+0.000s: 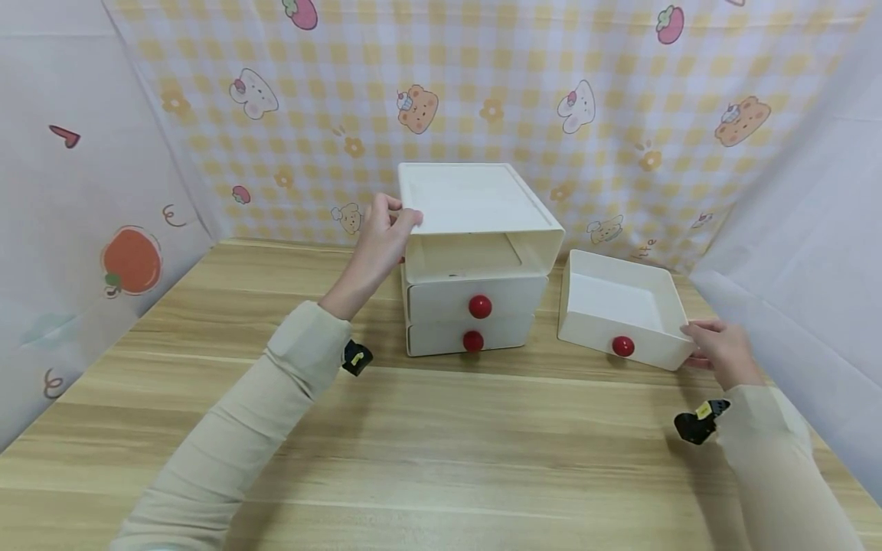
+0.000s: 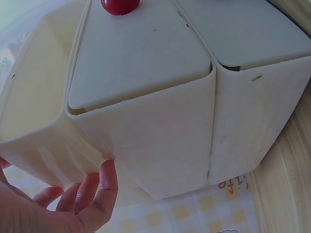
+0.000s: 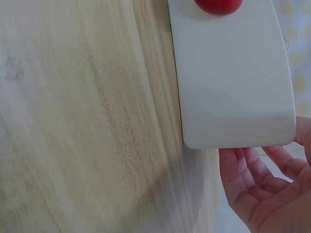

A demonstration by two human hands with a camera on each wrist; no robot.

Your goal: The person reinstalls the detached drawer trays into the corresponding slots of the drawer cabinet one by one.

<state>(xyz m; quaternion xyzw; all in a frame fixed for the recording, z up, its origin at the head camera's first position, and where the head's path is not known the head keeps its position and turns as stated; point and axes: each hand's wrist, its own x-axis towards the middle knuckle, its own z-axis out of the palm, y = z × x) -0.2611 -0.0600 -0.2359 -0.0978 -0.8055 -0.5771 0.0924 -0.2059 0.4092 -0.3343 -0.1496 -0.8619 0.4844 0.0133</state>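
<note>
A white three-tier drawer cabinet (image 1: 475, 195) stands on the table, its top compartment without a drawer and the two lower drawers shut, each with a red knob. My left hand (image 1: 377, 241) holds the top tier at its front left corner, thumb over the upper edge. In the left wrist view, its curled fingertips (image 2: 108, 177) touch that tier's side wall. To the right, a shallow white drawer (image 1: 586, 327) with a red knob (image 1: 623, 346) sits on the table. My right hand (image 1: 722, 352) grips its front right corner, thumb at the rim and fingers (image 3: 231, 167) against the side.
The wooden table (image 1: 441, 459) stretches in front of the cabinet and drawer. Behind them hangs a yellow checked cloth (image 1: 482, 76) with cartoon prints. Pale cloth walls (image 1: 813, 191) close in both sides. A narrow gap separates the drawer from the cabinet.
</note>
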